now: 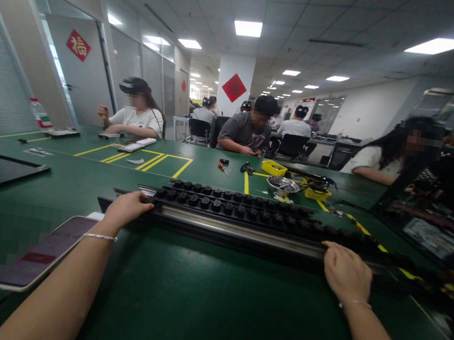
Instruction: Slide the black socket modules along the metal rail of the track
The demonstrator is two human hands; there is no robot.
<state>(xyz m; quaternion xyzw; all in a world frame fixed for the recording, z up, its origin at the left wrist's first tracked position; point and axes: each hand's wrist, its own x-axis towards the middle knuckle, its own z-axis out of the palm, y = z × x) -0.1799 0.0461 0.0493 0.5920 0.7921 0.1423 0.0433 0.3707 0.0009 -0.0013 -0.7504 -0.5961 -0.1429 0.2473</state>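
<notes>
Currently wearer's two hands (126, 211) (346, 274), two knobbed rows (228, 209).

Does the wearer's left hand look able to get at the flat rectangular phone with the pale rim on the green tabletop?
Probably yes: the phone lies beside the left forearm, largely uncovered, though the left hand would first have to leave the long black and silvery metal rail.

1. The left hand (127, 210) touched a long black-and-silver rail (234, 229) near its left end.
2. The right hand (347, 271) touched it farther right.
3. A phone (50, 251) lay beside the left forearm (60, 293).
</notes>
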